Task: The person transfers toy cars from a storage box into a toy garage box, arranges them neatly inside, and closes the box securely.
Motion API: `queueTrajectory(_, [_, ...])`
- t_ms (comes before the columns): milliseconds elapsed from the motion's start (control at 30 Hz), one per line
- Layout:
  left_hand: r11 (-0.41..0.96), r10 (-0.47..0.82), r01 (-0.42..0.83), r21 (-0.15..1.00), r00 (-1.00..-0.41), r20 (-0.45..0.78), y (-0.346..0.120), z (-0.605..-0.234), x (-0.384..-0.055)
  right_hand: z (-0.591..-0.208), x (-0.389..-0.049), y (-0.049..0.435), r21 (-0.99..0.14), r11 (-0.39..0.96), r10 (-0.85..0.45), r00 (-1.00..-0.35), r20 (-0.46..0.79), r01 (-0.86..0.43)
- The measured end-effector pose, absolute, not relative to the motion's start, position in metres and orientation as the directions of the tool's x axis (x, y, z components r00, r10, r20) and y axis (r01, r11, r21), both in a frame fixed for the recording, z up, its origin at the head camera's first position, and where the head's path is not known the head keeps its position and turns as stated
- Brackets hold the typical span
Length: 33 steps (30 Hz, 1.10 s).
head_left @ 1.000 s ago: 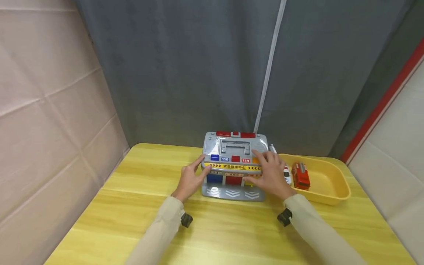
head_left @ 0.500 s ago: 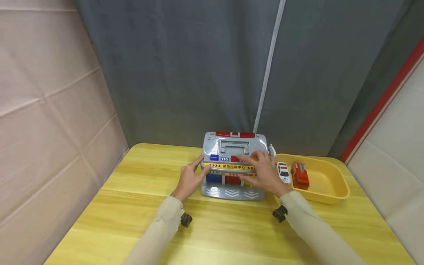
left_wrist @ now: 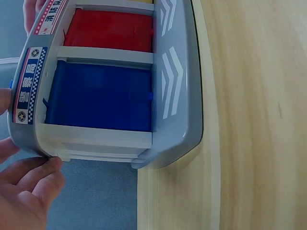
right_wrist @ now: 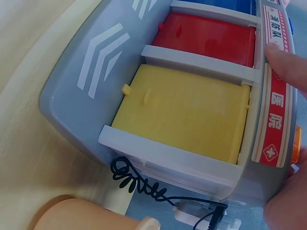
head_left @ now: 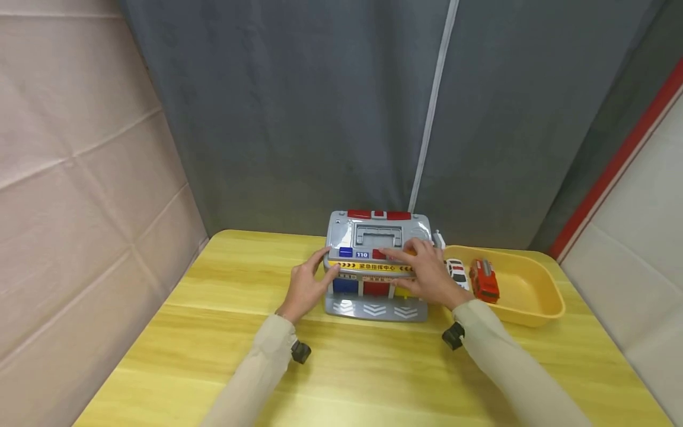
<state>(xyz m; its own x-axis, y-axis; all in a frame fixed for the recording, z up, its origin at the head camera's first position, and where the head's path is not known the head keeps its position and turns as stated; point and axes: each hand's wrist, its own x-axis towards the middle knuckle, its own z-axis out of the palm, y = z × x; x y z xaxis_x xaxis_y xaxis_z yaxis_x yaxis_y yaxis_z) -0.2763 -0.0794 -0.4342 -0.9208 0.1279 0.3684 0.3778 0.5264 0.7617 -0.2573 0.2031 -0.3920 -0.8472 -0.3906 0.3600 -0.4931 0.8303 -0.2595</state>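
A grey toy rescue station (head_left: 337,228) stands on the wooden table, with a folded handle and coloured buttons on top. Its blue door (left_wrist: 100,96), red door (left_wrist: 110,29) and yellow door (right_wrist: 180,115) are all down. My left hand (head_left: 305,287) grips the station's left front corner, thumb on the front edge and fingers around the side. At the right front edge, my right hand (head_left: 433,277) has its thumb against the front strip. Its index finger reaches over the top to the red button (head_left: 377,254). An orange button (right_wrist: 296,143) is partly hidden by this hand.
Right of the station, a yellow tray (head_left: 555,305) holds a white toy police car (head_left: 458,273) and a red toy fire truck (head_left: 484,281). A coiled black cord (right_wrist: 139,182) hangs at the station's right side. A grey curtain (head_left: 299,118) stands behind the table.
My right hand has shifted left along the station's front edge, its index finger moving from near the orange button to the red one. My left hand has stayed in place.
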Motion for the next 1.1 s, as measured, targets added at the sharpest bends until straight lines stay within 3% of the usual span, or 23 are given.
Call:
queueTrajectory(200, [0.571, 0.113, 0.378, 0.729, -0.916, 0.386, -0.079, -0.429, -0.28, -0.389, -0.262, 0.203, -0.255, 0.814, -0.413, -0.83, 0.375, -0.521])
queueTrajectory(1100, [0.478, 0.106, 0.34, 0.81, -0.938, 0.331, -0.079, -0.43, -0.287, -0.392, -0.262, 0.2, -0.287, 0.824, -0.402, -0.862, 0.309, -0.488])
